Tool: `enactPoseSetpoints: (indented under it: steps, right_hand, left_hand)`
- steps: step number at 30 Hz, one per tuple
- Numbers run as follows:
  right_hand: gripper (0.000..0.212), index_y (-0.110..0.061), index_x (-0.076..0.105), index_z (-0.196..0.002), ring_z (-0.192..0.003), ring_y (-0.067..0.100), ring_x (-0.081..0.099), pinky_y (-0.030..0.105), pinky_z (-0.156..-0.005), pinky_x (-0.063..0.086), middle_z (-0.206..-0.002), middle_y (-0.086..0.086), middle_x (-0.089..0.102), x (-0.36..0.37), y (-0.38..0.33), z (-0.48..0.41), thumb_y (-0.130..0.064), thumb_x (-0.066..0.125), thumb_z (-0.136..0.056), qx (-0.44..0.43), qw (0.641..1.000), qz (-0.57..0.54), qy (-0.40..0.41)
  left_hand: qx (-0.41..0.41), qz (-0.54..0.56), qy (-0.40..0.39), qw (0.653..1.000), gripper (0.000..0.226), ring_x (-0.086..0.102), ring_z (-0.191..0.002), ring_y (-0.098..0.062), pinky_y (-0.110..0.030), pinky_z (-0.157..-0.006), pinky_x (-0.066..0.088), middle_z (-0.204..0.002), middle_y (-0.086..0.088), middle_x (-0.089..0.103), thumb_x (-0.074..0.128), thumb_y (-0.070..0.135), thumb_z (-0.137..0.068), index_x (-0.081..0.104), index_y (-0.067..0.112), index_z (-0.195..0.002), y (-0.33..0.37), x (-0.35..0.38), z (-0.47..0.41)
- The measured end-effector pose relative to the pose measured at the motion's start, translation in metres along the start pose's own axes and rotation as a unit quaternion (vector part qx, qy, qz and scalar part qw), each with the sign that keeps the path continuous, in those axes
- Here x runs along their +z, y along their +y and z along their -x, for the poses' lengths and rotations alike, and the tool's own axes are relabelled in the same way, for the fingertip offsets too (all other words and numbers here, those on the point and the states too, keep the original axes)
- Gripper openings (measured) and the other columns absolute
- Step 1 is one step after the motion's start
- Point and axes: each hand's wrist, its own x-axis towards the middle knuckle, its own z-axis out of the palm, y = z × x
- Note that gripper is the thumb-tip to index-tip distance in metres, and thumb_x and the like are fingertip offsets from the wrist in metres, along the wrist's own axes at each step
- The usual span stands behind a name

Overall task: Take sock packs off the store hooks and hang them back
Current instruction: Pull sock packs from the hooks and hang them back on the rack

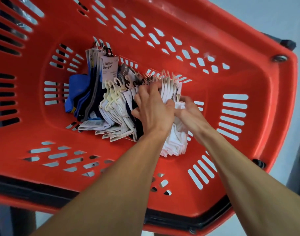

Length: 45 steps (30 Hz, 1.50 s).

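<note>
Plenty heaped in red basket [265,82]. Far left: blue & dark sock packs [88,92], black hooks [108,52] up, propped vs back wall so hangers stay reachable. Next: white packs [117,114] on cream hangers [110,92], fanned & leaning. Mid: left hand [154,109], fingers curled over card tops of white bundle [169,91], splitting it from neighbours, prob. to lift as one stack. Right: right hand [192,114] gripping same bundle from side, thumb & fingers round it, keeping packs squared. No store hooks in view; rehang not yet begun.
</note>
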Motion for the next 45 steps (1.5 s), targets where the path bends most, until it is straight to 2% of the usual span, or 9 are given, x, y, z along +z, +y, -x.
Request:
enactPoseSetpoints:
  steps: [3, 7, 13, 20, 26, 30, 36, 41, 45]
  right_hand:
    - [0.055, -0.021, 0.039, -0.137, -0.085, 0.005, 0.062, 0.013, -0.052, 0.045, -0.107, -0.004, 0.063, -0.003, -0.004, 0.003, -0.016, 0.060, -0.087, 0.002, 1.000, -0.027, -0.003]
    - [0.055, -0.023, 0.041, -0.132, -0.100, 0.009, 0.063, 0.021, -0.070, 0.046, -0.114, -0.003, 0.064, 0.002, -0.006, 0.015, -0.027, 0.054, -0.078, -0.030, 0.999, -0.026, 0.016]
    - [0.042, -0.026, 0.041, -0.111, -0.064, -0.012, 0.055, 0.015, -0.057, 0.042, -0.082, -0.016, 0.056, 0.015, -0.005, 0.041, -0.035, 0.048, -0.071, -0.071, 0.996, -0.008, 0.045]
    - [0.081, -0.029, 0.038, -0.145, -0.129, 0.007, 0.046, 0.032, -0.106, 0.040, -0.141, -0.010, 0.050, 0.030, -0.024, 0.069, -0.049, 0.056, -0.069, -0.144, 0.986, 0.082, 0.007]
    - [0.056, -0.033, 0.047, -0.138, -0.107, -0.002, 0.055, 0.034, -0.097, 0.048, -0.122, -0.019, 0.051, 0.022, -0.047, 0.077, -0.041, 0.066, -0.085, -0.125, 0.985, 0.023, 0.117]
    - [0.083, -0.029, 0.031, -0.150, -0.134, 0.013, 0.044, 0.034, -0.109, 0.037, -0.146, -0.009, 0.046, 0.006, -0.084, 0.080, -0.047, 0.070, -0.080, -0.151, 0.974, 0.134, 0.105]
    - [0.039, -0.030, 0.062, -0.087, -0.082, 0.014, 0.056, 0.046, -0.081, 0.044, -0.075, -0.012, 0.062, -0.011, -0.174, 0.142, -0.068, 0.059, -0.078, -0.266, 0.909, 0.319, 0.029]
    - [0.038, -0.023, 0.063, -0.092, -0.066, 0.007, 0.061, 0.029, -0.061, 0.048, -0.077, -0.006, 0.068, -0.020, -0.268, 0.230, -0.057, 0.070, -0.077, -0.322, 0.915, 0.235, -0.066]
    - [0.033, -0.017, 0.067, -0.095, -0.073, 0.024, 0.067, 0.034, -0.063, 0.051, -0.086, 0.004, 0.072, -0.025, -0.339, 0.329, -0.048, 0.069, -0.084, -0.382, 0.909, 0.122, -0.115]
  left_hand:
    - [0.001, 0.018, 0.001, 1.000, 0.040, 0.037, -0.131, -0.015, -0.040, -0.096, 0.032, -0.141, 0.006, 0.037, 0.070, 0.026, -0.083, 0.056, 0.026, -0.121, 0.002, -0.002, 0.004]
    - [0.015, 0.049, 0.014, 0.999, 0.039, 0.037, -0.130, -0.016, -0.040, -0.094, 0.034, -0.143, 0.007, 0.037, 0.072, 0.025, -0.082, 0.056, 0.022, -0.117, 0.007, -0.005, 0.016]
    - [-0.018, 0.018, 0.017, 1.000, 0.061, 0.044, -0.125, -0.016, -0.039, -0.095, 0.033, -0.124, 0.006, 0.049, 0.076, 0.053, -0.073, 0.050, 0.022, -0.119, 0.014, -0.014, 0.019]
    - [-0.110, 0.049, -0.016, 0.993, 0.065, 0.052, -0.127, -0.026, -0.046, -0.104, 0.044, -0.135, -0.006, 0.055, 0.073, 0.046, -0.077, 0.055, 0.017, -0.132, 0.011, -0.042, -0.005]
    - [-0.123, 0.220, -0.046, 0.967, 0.047, 0.063, -0.116, -0.021, -0.045, -0.102, 0.050, -0.124, -0.003, 0.067, 0.072, 0.040, -0.081, 0.065, 0.019, -0.122, 0.000, -0.075, 0.007]
    - [-0.132, 0.360, -0.068, 0.921, 0.028, 0.073, -0.095, -0.009, -0.035, -0.089, 0.056, -0.100, 0.009, 0.078, 0.073, 0.034, -0.085, 0.070, 0.026, -0.112, -0.003, -0.107, 0.025]
    - [-0.128, 0.500, -0.061, 0.854, 0.050, 0.073, -0.103, -0.031, -0.054, -0.093, 0.056, -0.113, -0.012, 0.075, 0.071, 0.038, -0.082, 0.066, 0.014, -0.125, 0.027, -0.192, 0.059]
    - [-0.039, 0.575, -0.102, 0.810, 0.047, 0.066, -0.114, -0.034, -0.049, -0.101, 0.052, -0.125, -0.018, 0.068, 0.064, 0.026, -0.087, 0.062, 0.008, -0.131, 0.078, -0.304, 0.102]
    - [0.069, 0.612, -0.159, 0.772, 0.049, 0.067, -0.106, -0.025, -0.034, -0.085, 0.057, -0.121, -0.011, 0.069, 0.061, 0.012, -0.080, 0.064, 0.014, -0.128, 0.118, -0.417, 0.161]
